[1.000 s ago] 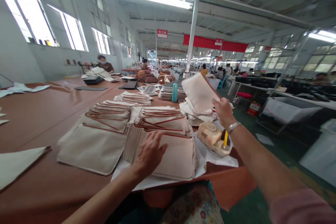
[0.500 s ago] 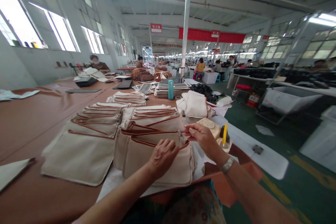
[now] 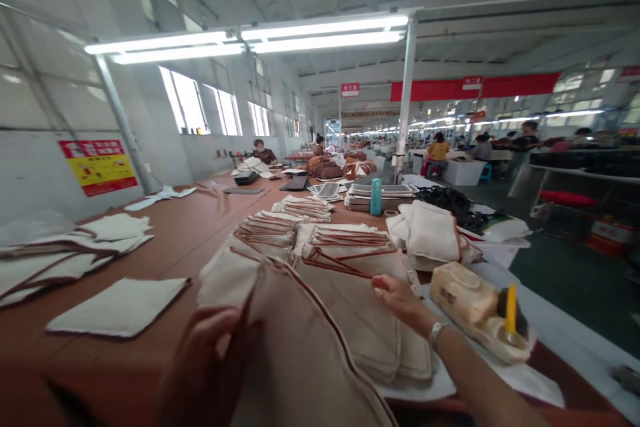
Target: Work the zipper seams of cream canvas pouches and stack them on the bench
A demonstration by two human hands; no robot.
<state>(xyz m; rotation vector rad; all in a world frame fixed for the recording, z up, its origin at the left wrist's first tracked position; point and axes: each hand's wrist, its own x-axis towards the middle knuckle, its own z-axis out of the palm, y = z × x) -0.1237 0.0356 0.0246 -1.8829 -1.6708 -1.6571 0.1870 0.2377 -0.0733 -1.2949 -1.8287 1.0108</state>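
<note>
A brown-piped canvas pouch (image 3: 305, 353) is raised at the table's near edge, clasped by the slightly blurred left hand (image 3: 205, 360). The open right hand (image 3: 403, 300) rests on stacked pouches (image 3: 350, 300), just left of a cream plastic tub (image 3: 463, 293) holding a yellow-handled brush (image 3: 510, 310).

Stacks of canvas pouches (image 3: 345, 247) are laid on a long work table (image 3: 165, 247), with flat canvas panels (image 3: 117, 307) placed to their left. Behind them, a pile of metal trays (image 3: 380, 199) is set with a flask (image 3: 375, 197) standing before it. A folded canvas bundle (image 3: 433, 233) is placed right of the pouches, and a plastic container (image 3: 465, 297) is set in front of it.
</note>
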